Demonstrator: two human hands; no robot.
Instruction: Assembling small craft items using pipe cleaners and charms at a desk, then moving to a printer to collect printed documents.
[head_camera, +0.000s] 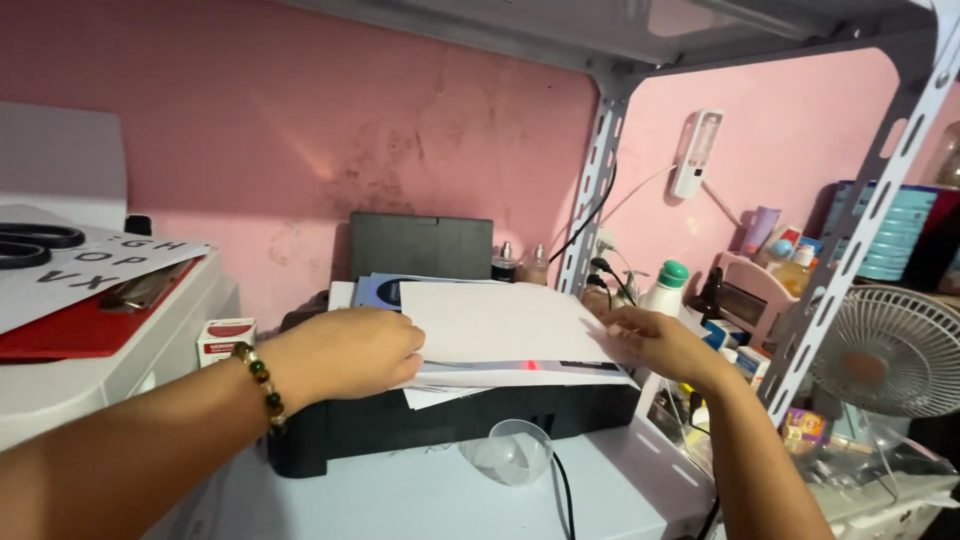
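Note:
A black printer (430, 425) sits against the pink wall with a stack of white paper sheets (500, 325) lying on top of it. My left hand (345, 352), with a beaded bracelet on the wrist, grips the left edge of the stack. My right hand (660, 343) presses on the stack's right edge, fingers flat against the paper. A blue-printed sheet (380, 290) peeks out behind the white ones.
A clear plastic cup (512, 452) lies in front of the printer beside a black cable (565, 495). At left, scissors (35, 245) rest on a lettered sheet and a red folder (70, 330). Bottles (665, 290), a shelf post (590, 195) and a fan (885, 350) crowd the right.

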